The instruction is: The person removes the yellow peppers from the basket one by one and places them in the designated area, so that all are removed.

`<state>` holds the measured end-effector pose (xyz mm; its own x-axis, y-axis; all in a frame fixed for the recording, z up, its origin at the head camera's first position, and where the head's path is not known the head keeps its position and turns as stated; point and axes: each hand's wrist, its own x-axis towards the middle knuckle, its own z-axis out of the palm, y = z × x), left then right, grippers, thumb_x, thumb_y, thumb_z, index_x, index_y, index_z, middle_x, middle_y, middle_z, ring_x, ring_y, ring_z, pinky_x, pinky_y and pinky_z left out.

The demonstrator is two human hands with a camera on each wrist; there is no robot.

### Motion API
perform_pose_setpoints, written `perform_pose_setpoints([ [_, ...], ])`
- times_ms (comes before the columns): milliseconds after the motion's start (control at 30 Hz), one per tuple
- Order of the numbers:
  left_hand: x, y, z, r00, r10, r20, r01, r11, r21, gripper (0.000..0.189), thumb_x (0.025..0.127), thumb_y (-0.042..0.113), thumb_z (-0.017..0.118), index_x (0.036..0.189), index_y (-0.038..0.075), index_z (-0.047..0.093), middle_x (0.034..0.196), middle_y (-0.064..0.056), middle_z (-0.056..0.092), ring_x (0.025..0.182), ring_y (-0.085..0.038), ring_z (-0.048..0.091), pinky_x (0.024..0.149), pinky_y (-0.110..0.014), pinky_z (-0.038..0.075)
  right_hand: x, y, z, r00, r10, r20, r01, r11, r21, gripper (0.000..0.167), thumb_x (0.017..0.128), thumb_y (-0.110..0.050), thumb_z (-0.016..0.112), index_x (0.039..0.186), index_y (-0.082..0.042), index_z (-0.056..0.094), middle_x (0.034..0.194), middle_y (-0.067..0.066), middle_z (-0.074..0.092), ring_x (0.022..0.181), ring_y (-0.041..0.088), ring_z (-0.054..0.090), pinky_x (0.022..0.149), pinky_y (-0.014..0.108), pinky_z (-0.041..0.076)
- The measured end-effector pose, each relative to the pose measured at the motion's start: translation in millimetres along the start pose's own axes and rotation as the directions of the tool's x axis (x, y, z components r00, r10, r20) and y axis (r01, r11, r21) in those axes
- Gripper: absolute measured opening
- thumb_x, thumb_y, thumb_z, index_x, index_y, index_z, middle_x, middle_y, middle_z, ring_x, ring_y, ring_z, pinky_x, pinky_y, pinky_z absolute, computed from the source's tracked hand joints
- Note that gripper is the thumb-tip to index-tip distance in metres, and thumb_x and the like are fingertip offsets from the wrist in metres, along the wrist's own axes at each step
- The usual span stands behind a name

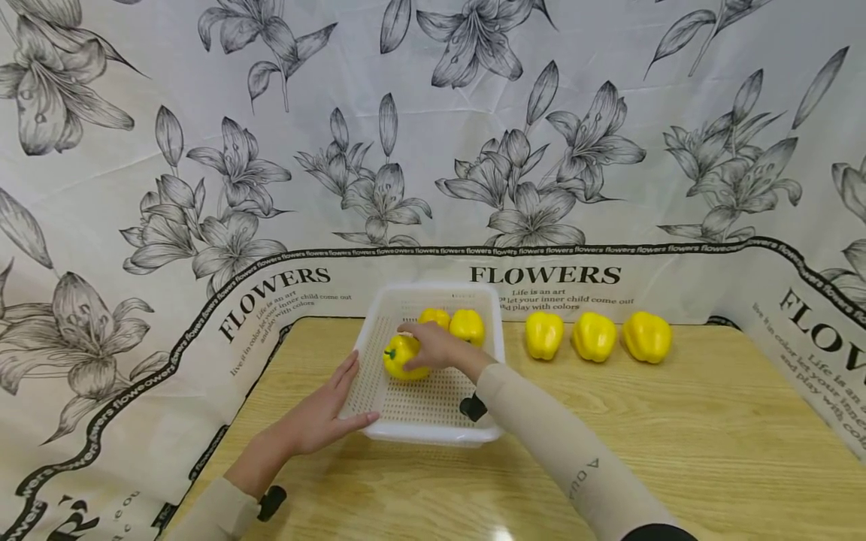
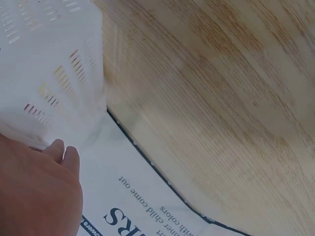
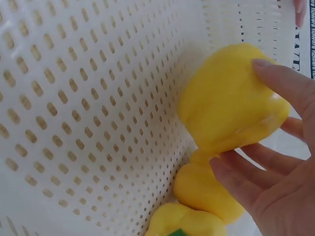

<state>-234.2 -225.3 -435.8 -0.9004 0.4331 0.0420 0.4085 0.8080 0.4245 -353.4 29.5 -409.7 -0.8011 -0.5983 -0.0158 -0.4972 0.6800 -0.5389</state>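
My right hand (image 1: 440,347) grips a yellow bell pepper (image 1: 401,359) inside the white perforated basket (image 1: 443,433). In the right wrist view, the thumb lies on one side of this pepper (image 3: 226,101) and the fingers on the other. Two more yellow bell peppers (image 1: 467,327) sit at the basket's far end, one partly hidden by the right hand. Spread at the basket's near-left corner, my left hand (image 1: 321,413) touches it, straight fingers along the outer left side and thumb at the near rim. The left wrist view shows its fingertips against the slotted wall (image 2: 64,83).
Three yellow bell peppers (image 1: 594,337) stand in a row on the wooden table (image 1: 676,428), right of the basket. Behind the table hangs a white flower-printed cloth (image 1: 433,188), which also runs along its left and right sides.
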Motion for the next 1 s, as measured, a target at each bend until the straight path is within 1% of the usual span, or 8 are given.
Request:
perform_pose_setpoints([
  [167,0.9,-1.2,0.7,1.000,0.006,-0.001,-0.006,1.000,0.013,0.108,0.094,0.074,0.051,0.165,0.008,0.004,0.173,-0.002,-0.006,0.151,-0.039,0.028,0.119,-0.056,0.033,-2.4,1.3,-3.1,0.996,0.052,-0.066,-0.042,0.989,0.142,0.072,0.092,-0.024,0.080,0.153,-0.006,0.046,0.150,0.015,0.053,0.134,0.033,0.052,0.113,0.048,0.044],
  [333,1.2,-2.1,1.0,1.000,0.003,0.003,-0.003,1.000,0.009,0.108,0.094,0.075,0.051,0.165,0.008,0.004,0.173,-0.002,-0.006,0.152,-0.037,0.026,0.119,-0.056,0.032,-8.2,0.8,-9.7,0.989,0.111,-0.098,-0.078,0.953,0.293,0.070,0.095,-0.032,0.075,0.154,-0.011,0.044,0.147,0.015,0.054,0.131,0.032,0.053,0.105,0.047,0.051],
  [467,1.8,-3.0,1.4,1.000,0.004,-0.001,-0.004,1.000,0.000,0.108,0.094,0.074,0.051,0.165,0.008,0.004,0.173,-0.003,-0.005,0.152,-0.037,0.026,0.119,-0.056,0.032,-13.7,-0.5,-16.1,0.987,0.138,-0.080,-0.085,0.879,0.470,0.071,0.097,-0.031,0.072,0.156,-0.010,0.040,0.143,0.019,0.055,0.126,0.033,0.056,0.100,0.048,0.055],
  [567,1.9,-3.1,0.5,1.000,0.004,-0.003,-0.004,1.000,-0.002,0.108,0.094,0.074,0.052,0.165,0.008,0.004,0.173,-0.004,-0.005,0.152,-0.037,0.026,0.119,-0.056,0.032,-18.0,-1.7,-21.1,0.986,0.156,-0.051,-0.099,0.813,0.574,0.073,0.099,-0.030,0.070,0.158,-0.007,0.035,0.144,0.022,0.053,0.126,0.034,0.058,0.101,0.051,0.054],
  [667,1.8,-2.8,-0.3,1.000,0.006,-0.006,-0.006,1.000,-0.003,0.108,0.094,0.074,0.052,0.165,0.008,0.004,0.173,-0.004,-0.004,0.152,-0.036,0.026,0.120,-0.055,0.032,-22.5,-2.6,-25.5,0.983,0.178,-0.039,-0.111,0.758,0.642,0.071,0.099,-0.030,0.069,0.157,-0.007,0.035,0.144,0.022,0.052,0.128,0.035,0.056,0.104,0.054,0.051],
  [867,2.0,-2.8,1.2,1.000,0.014,-0.008,-0.014,1.000,-0.007,0.107,0.094,0.073,0.052,0.165,0.008,0.005,0.173,-0.003,-0.004,0.153,-0.034,0.023,0.121,-0.053,0.031,-34.2,-3.2,-33.2,0.982,0.188,-0.030,-0.108,0.677,0.728,0.063,0.101,-0.027,0.067,0.153,-0.005,0.040,0.142,0.021,0.053,0.126,0.034,0.057,0.104,0.052,0.052],
  [933,2.0,-2.7,1.6,1.000,0.011,-0.002,-0.011,1.000,-0.005,0.107,0.094,0.074,0.051,0.165,0.009,0.005,0.173,-0.001,-0.005,0.154,-0.033,0.022,0.121,-0.052,0.030,-38.9,-2.3,-35.2,0.983,0.184,-0.024,-0.105,0.658,0.746,0.061,0.101,-0.026,0.067,0.152,-0.005,0.040,0.141,0.021,0.053,0.125,0.033,0.057,0.103,0.050,0.053],
  [1000,2.0,-2.4,1.8,1.000,0.017,-0.003,-0.017,1.000,0.001,0.107,0.094,0.074,0.051,0.165,0.008,0.005,0.173,-0.002,-0.005,0.154,-0.034,0.022,0.121,-0.053,0.030,-44.5,-1.7,-37.5,0.983,0.181,-0.022,-0.102,0.648,0.754,0.060,0.102,-0.026,0.066,0.152,-0.004,0.041,0.140,0.022,0.053,0.124,0.033,0.057,0.103,0.050,0.053],
])
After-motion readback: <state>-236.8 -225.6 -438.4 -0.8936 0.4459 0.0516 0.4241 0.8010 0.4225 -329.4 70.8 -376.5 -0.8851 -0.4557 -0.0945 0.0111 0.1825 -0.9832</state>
